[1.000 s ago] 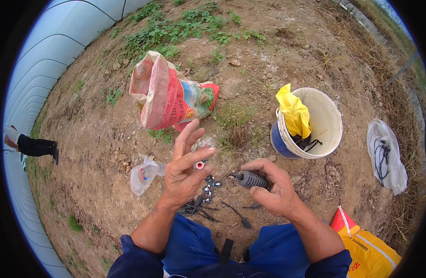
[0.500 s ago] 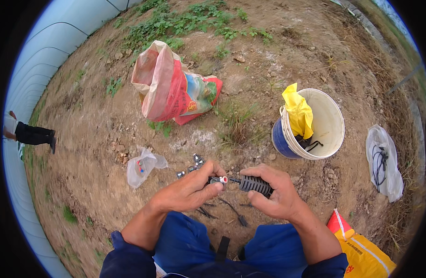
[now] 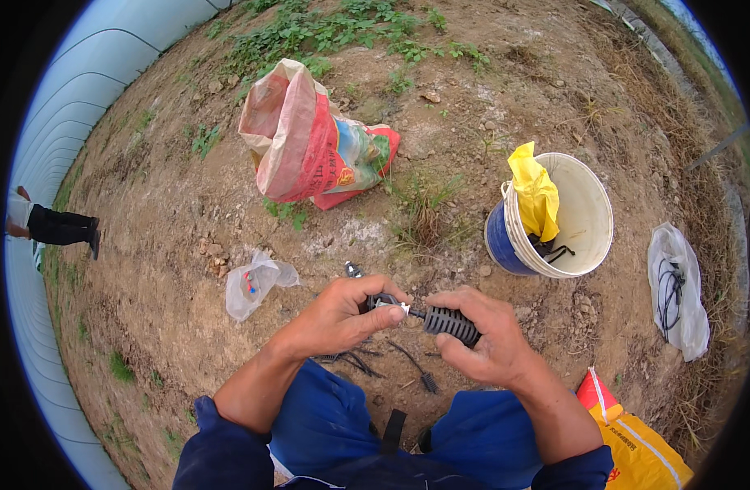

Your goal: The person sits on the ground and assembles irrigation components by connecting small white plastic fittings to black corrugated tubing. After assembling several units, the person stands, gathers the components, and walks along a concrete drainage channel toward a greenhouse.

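Between its thumb and fingers, my left hand (image 3: 347,311) pinches a small black-and-white fitting (image 3: 396,309). My right hand (image 3: 487,336) is closed round a black ribbed cylinder (image 3: 451,324) whose thin black stem points left. The stem's tip is at the fitting's white end; whether it is inserted I cannot tell. Just beyond my left hand lie small black fittings (image 3: 353,270), partly covered by it. Below my hands, short black tubes (image 3: 416,367) lie on the soil, one with a ribbed end.
A red-and-white woven sack (image 3: 309,147) stands ahead. At right are a blue-and-white bucket (image 3: 514,238) holding a yellow bag (image 3: 535,200), and a clear bag with black tubing (image 3: 673,296). Another clear bag (image 3: 256,287) lies left; a yellow sack (image 3: 640,449) sits lower right. A person (image 3: 60,226) stands far left.
My left hand has turned the fitting and brought it toward the stem; its red-ringed opening no longer shows. My left hand now covers more of the fittings on the ground. The view has shifted slightly.
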Available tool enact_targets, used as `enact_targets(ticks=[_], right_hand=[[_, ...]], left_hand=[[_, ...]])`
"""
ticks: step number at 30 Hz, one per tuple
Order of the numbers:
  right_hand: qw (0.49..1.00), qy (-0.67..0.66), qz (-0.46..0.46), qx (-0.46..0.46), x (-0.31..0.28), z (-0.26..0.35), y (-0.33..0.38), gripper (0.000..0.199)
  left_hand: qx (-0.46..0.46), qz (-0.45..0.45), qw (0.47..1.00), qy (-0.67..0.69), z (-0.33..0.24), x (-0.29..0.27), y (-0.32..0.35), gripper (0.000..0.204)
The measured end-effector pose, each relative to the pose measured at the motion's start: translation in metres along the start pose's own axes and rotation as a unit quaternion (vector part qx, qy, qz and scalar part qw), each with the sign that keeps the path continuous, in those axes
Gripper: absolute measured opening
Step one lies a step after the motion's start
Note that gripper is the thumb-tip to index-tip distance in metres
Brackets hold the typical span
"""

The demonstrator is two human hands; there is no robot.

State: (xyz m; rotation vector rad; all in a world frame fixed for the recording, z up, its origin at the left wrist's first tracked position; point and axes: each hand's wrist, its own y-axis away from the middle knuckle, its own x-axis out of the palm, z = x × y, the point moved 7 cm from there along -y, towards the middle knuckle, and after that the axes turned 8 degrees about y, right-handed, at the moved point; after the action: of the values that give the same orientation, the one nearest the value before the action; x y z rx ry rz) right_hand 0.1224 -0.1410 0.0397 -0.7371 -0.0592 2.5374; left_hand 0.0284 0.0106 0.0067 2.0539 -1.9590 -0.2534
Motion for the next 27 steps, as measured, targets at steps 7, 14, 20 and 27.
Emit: enact_targets(ticks=[7, 14, 20, 27], right_hand=[[0.999, 0.045, 0.011, -0.001, 0.013, 0.001, 0.004, 0.044], [0.994, 0.105, -0.003, -0.013, 0.033, 0.005, 0.014, 0.045], [0.996, 0.043, 0.019, 0.07, 0.041, -0.001, 0.021, 0.043], [0.984, -0.091, 0.034, 0.151, 0.049, -0.012, 0.02, 0.033]], left_hand=[[-0.029, -0.107, 0.983, 0.148, 0.009, 0.011, -0.005, 0.027], [0.137, -0.235, 0.962, -0.025, 0.014, 0.008, -0.005, 0.035], [0.209, -0.231, 0.939, -0.146, 0.0, 0.014, 0.001, 0.032], [0.215, -0.227, 0.937, -0.156, -0.003, 0.013, 0.005, 0.031]])
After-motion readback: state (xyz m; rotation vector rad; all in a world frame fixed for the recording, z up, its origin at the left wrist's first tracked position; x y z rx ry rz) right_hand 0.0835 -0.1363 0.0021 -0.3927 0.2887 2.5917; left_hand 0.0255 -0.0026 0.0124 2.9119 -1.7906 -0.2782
